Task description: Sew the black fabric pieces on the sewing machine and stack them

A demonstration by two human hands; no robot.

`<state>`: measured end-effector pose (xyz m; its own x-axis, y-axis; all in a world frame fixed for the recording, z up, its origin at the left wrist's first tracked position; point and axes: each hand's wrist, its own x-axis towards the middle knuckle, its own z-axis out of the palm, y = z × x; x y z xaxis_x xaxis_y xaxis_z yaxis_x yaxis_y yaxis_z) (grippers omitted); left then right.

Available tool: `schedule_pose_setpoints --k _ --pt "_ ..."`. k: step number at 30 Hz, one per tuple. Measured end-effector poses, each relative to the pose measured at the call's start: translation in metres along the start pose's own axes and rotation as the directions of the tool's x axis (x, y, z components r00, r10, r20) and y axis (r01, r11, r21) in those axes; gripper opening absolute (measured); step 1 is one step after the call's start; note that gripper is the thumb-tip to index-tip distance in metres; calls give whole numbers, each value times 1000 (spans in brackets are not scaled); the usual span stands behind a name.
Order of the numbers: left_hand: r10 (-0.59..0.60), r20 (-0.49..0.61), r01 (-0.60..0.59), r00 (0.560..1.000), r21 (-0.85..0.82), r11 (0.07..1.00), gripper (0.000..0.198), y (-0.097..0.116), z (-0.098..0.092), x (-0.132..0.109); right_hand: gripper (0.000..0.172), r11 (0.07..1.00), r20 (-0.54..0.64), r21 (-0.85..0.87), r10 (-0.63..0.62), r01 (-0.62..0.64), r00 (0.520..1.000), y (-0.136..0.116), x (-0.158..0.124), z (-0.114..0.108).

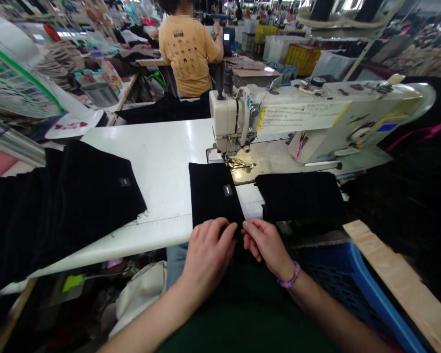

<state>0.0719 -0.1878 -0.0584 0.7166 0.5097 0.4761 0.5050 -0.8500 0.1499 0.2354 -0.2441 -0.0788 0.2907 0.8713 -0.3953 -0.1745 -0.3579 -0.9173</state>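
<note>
A black fabric piece with a small dark label lies at the front of the sewing machine, its far right corner close to the presser foot. My left hand rests on its near end, fingers bent, thumb and forefinger closed on the cloth. At the near right edge, my right hand is closed in a pinch, thumb against forefinger, at the edge of the same piece. The near end of the cloth is hidden by my hands and merges with my dark clothing.
Labelled black pieces are heaped at the left of the white table. Another black fabric stack lies right of the needle. A blue basket and wooden board stand low at the right. Beyond is a person in a yellow shirt.
</note>
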Motion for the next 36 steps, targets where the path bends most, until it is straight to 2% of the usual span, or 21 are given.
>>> schedule_pose_setpoints --k 2,4,5,6,7,9,10,11,12,14,16,20,27,32,36 --pt "75 28 -76 997 16 997 16 0 8 11 40 1000 11 -7 3 -3 1000 1 -1 -1" --pt "120 17 -119 993 -18 993 15 -2 13 17 40 993 -10 -98 -66 65 998 3 -4 -3" --pt "130 4 -129 992 -37 991 16 -3 14 17 39 968 -46 -201 -164 152 985 4 -5 -4" --pt "132 -8 -132 991 -51 990 17 -4 14 18 35 902 -81 -341 -310 266 947 4 -7 -7" --pt "125 -19 -126 992 -61 990 17 -5 13 18 30 779 -86 -499 -480 379 873 4 -8 -9" --pt "98 -22 -99 995 -71 993 17 -6 9 19 21 425 25 -742 -756 519 654 2 -7 -16" --pt "86 -10 -86 996 -75 993 17 -6 7 20 20 256 118 -797 -822 548 556 -1 -6 -19" --pt "76 10 -75 997 -85 994 17 -6 4 23 18 122 207 -815 -852 567 481 -4 -4 -22" --pt "68 40 -64 997 -103 993 17 -7 2 26 16 24 285 -809 -857 587 429 -7 -2 -25" --pt "59 114 -43 992 -145 989 16 -10 -1 35 15 -84 397 -774 -837 628 377 -13 3 -29" --pt "76 163 -50 984 -157 986 18 -15 -3 42 17 -136 483 -731 -795 669 367 -15 7 -31" --pt "203 210 -179 956 -129 975 25 -25 1 44 19 -173 568 -688 -733 705 375 -13 12 -32" --pt "226 206 -202 952 -130 971 26 -30 7 34 21 -179 579 -681 -724 710 374 -17 17 -29" --pt "223 188 -202 957 -127 971 26 -39 10 46 21 -128 562 -703 -702 699 437 -30 29 -26" --pt "239 114 -218 964 -172 961 26 -44 12 54 19 -116 561 -704 -695 700 449 -39 43 -24"
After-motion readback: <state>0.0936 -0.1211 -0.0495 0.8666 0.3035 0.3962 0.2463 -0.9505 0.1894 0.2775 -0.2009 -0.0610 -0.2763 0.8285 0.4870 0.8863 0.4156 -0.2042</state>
